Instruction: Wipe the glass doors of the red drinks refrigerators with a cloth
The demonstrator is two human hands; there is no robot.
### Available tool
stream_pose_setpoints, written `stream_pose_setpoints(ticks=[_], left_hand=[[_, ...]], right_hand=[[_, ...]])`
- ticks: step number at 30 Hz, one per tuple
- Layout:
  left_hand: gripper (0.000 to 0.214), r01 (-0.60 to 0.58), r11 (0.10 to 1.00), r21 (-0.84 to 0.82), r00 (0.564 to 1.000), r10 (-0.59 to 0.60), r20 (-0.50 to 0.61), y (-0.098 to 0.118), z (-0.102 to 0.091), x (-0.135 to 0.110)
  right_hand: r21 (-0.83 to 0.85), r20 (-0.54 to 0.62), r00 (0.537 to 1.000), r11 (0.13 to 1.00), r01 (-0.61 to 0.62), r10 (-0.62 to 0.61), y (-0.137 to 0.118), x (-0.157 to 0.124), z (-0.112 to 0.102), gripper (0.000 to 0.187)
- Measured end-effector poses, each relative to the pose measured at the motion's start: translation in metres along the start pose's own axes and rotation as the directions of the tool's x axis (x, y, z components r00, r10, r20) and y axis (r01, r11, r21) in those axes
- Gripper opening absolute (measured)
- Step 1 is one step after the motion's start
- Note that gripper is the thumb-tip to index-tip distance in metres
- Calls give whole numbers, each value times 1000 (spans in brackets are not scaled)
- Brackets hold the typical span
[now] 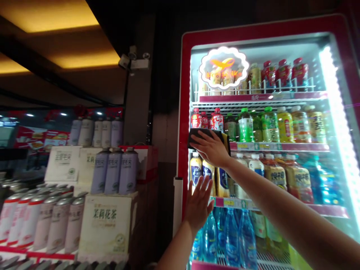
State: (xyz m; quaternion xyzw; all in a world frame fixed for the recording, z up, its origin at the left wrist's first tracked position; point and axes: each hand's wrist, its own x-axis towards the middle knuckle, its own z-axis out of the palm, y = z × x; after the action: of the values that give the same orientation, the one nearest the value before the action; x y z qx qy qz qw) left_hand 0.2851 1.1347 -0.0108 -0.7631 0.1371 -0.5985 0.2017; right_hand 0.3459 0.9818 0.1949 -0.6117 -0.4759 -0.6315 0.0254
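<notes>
A dark cloth [206,135] with a yellow edge lies against the glass door of the lit drinks fridge [186,123]. Pressed over it is my right hand [213,148], fingers stretched across the cloth, near the door's left side at the second shelf. Below, my left hand [198,204] is raised with its fingers spread and nothing in it. It is at the glass in front of bottles with dark blue labels [196,167]; whether it touches the glass I cannot tell.
Several shelves of bottled drinks [270,125] stand behind the glass, with a scalloped glowing sign [224,67] at the top. A white handle [177,202] is on the fridge's left edge. To the left are stacked tea boxes [105,225] and lavender cans [114,170].
</notes>
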Motion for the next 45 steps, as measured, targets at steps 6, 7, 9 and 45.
stream_pose_setpoints(ticks=[6,7,9,45], left_hand=[[66,46,999,-10,999,-46,9,5,9,-2],[66,44,999,-12,999,-44,18,5,8,-3],[66,41,999,-26,999,-40,35,5,6,-4],[71,40,999,-10,998,-40,51,10,7,-3]], right_hand=[[42,-27,998,998,56,-55,19,8,-1,33],[25,-47,999,1000,-6,7,19,16,1,34],[-6,-73,990,993,-122,121,11,33,7,39],[85,130,912,921,380,-389,-33,1,23,42]])
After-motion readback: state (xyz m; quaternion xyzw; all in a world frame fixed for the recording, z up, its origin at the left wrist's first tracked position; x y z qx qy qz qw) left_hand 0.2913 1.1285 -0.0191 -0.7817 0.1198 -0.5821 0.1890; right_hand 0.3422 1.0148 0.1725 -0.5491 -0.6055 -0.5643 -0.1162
